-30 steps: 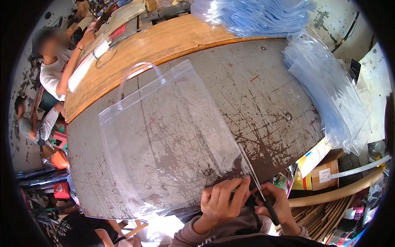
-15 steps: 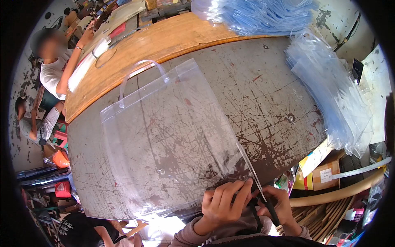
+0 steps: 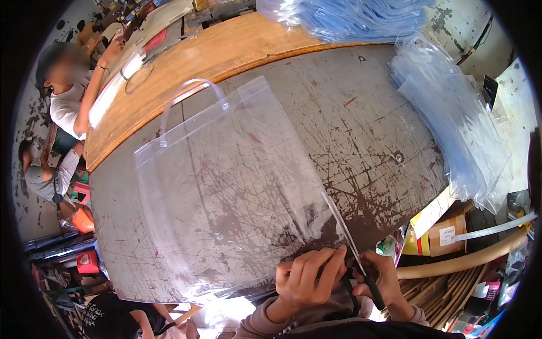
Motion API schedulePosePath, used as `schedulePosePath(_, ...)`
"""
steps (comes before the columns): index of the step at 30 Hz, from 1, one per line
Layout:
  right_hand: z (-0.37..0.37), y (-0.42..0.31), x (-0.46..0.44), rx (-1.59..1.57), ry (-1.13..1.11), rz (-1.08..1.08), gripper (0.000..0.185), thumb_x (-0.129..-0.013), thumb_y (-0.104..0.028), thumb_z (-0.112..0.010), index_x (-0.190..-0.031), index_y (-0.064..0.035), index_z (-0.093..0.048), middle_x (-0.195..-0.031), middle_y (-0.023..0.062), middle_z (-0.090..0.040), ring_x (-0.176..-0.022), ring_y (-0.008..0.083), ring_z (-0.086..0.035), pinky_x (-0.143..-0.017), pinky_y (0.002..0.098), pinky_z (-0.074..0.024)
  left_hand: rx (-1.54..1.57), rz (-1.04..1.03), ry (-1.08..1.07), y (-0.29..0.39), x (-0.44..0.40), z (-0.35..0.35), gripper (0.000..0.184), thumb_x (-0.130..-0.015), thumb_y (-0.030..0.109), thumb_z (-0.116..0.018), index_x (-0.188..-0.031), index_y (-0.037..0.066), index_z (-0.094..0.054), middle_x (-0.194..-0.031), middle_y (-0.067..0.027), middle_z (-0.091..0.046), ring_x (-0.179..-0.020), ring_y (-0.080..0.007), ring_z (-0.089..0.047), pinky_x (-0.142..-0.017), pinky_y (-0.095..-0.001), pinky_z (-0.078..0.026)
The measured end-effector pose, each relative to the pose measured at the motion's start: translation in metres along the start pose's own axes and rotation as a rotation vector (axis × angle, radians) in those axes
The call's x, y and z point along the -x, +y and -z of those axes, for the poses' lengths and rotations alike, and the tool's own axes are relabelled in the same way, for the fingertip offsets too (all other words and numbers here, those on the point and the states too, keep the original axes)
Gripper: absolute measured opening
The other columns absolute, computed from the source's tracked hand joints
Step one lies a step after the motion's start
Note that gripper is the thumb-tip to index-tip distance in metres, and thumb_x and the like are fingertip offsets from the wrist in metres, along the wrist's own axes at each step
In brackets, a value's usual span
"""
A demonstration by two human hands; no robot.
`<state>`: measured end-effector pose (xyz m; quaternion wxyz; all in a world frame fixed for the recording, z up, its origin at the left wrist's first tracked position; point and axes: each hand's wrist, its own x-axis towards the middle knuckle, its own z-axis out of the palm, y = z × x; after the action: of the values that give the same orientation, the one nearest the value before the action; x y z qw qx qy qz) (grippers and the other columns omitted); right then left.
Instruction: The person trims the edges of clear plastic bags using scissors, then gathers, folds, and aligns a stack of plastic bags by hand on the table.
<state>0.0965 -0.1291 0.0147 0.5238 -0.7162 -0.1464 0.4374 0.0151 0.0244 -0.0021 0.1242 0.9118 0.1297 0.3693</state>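
Clear plastic bag with looped handle (image 3: 228, 186): flat on the scratched grey tabletop (image 3: 353, 118)
Left hand (image 3: 309, 277): fingers curled at the bag's near right corner; cannot tell if pinching
Long-bladed, black-handled scissors (image 3: 362, 269): along the bag's right edge
Right hand (image 3: 387, 281): closed around the handles
Bluish clear plastic stack (image 3: 446, 118): tabletop's right end

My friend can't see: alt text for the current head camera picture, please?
A person's right hand holds scissors along the edge of a clear plastic bag, left hand close by, on a scratched grey table. Bluish plastic lies piled beyond.
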Motion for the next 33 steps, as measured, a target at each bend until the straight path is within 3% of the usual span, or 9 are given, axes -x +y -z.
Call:
schedulePosePath(9, -0.014, -0.003, -0.002, -0.143, 0.037, 0.0, 0.08, -0.055, -0.05, -0.084, -0.106, 0.0044, -0.055, -0.084, 0.0061, -0.062, -0.075, 0.0093, -0.055, -0.068, 0.0242, -0.0443, 0.006, 0.012, 0.005, 0.001, 0.001, -0.001, 0.016, -0.066, 0.017, -0.071, -0.082, 0.017, -0.069, -0.075, 0.0066, -0.056, -0.062, -0.0096, -0.05, -0.059, -0.0257, -0.031)
schedulePosePath(11, -0.02, 0.003, -0.005, -0.25, 0.16, 0.172, 0.078, -0.053, -0.052, -0.083, -0.099, 0.0028, -0.051, -0.067, -0.0012, -0.049, -0.061, 0.0056, -0.043, -0.052, 0.0207, -0.0331, 0.006, 0.013, 0.005, 0.001, 0.001, 0.0, 0.016, -0.066, 0.017, -0.071, -0.082, 0.017, -0.069, -0.075, 0.0066, -0.056, -0.062, -0.0096, -0.05, -0.059, -0.0258, -0.031)
schedulePosePath(21, -0.01, -0.01, -0.004, -0.105, 0.091, 0.009, 0.071, -0.054, -0.048, -0.084, -0.092, 0.0022, -0.053, -0.067, -0.0005, -0.051, -0.061, 0.0049, -0.044, -0.053, 0.02, -0.0329, -0.008, 0.034, 0.007, 0.002, 0.0, 0.0, 0.018, -0.064, 0.016, -0.071, -0.082, 0.017, -0.069, -0.075, 0.007, -0.056, -0.062, -0.0094, -0.049, -0.06, -0.0262, -0.031)
schedulePosePath(23, 0.0, 0.001, -0.001, -0.007, 0.029, -0.043, 0.068, -0.058, -0.039, -0.086, -0.102, 0.0022, -0.056, -0.075, 0.0033, -0.059, -0.068, 0.0064, -0.052, -0.059, 0.0212, -0.0401, 0.005, 0.038, 0.002, 0.002, 0.0, 0.0, 0.019, -0.064, 0.016, -0.071, -0.082, 0.017, -0.069, -0.076, 0.007, -0.056, -0.063, -0.0094, -0.05, -0.06, -0.0263, -0.031)
schedulePosePath(27, 0.017, -0.01, 0.006, -0.178, 0.088, -0.013, 0.061, -0.058, -0.031, -0.086, -0.103, -0.0019, -0.057, -0.071, -0.0011, -0.054, -0.064, 0.0057, -0.047, -0.056, 0.0212, -0.0377, 0.012, 0.049, -0.006, 0.002, 0.002, 0.0, 0.022, -0.061, 0.016, -0.071, -0.083, 0.017, -0.069, -0.079, 0.0068, -0.056, -0.065, -0.0094, -0.05, -0.061, -0.0268, -0.031)
schedulePosePath(30, 0.028, -0.019, 0.014, 0.26, 0.512, 0.149, 0.07, -0.054, -0.027, -0.087, -0.11, -0.0039, -0.053, -0.072, 0.0006, -0.054, -0.066, 0.009, -0.05, -0.06, 0.0223, -0.0416, 0.032, 0.051, -0.007, 0.001, 0.006, 0.003, 0.024, -0.06, 0.017, -0.071, -0.084, 0.018, -0.068, -0.079, 0.0067, -0.055, -0.066, -0.0098, -0.05, -0.061, -0.0276, -0.031)
schedulePosePath(32, 0.035, -0.035, 0.014, 0.65, 0.667, 0.263, 0.071, -0.057, -0.02, -0.085, -0.116, -0.0038, -0.049, -0.079, 0.0052, -0.054, -0.07, 0.0126, -0.052, -0.064, 0.025, -0.0449, 0.048, 0.057, -0.016, 0.0, 0.01, 0.005, 0.025, -0.06, 0.017, -0.07, -0.085, 0.018, -0.068, -0.078, 0.0067, -0.054, -0.066, -0.01, -0.05, -0.061, -0.0278, -0.031)
schedulePosePath(33, 0.038, -0.034, 0.009, 0.699, 0.706, 0.303, 0.071, -0.059, -0.011, -0.082, -0.12, -0.0045, -0.046, -0.089, 0.0096, -0.054, -0.076, 0.0164, -0.055, -0.067, 0.0287, -0.0467, 0.061, 0.061, -0.018, 0.0, 0.012, 0.005, 0.026, -0.06, 0.017, -0.069, -0.086, 0.018, -0.069, -0.077, 0.0068, -0.054, -0.065, -0.0101, -0.049, -0.061, -0.028, -0.031)
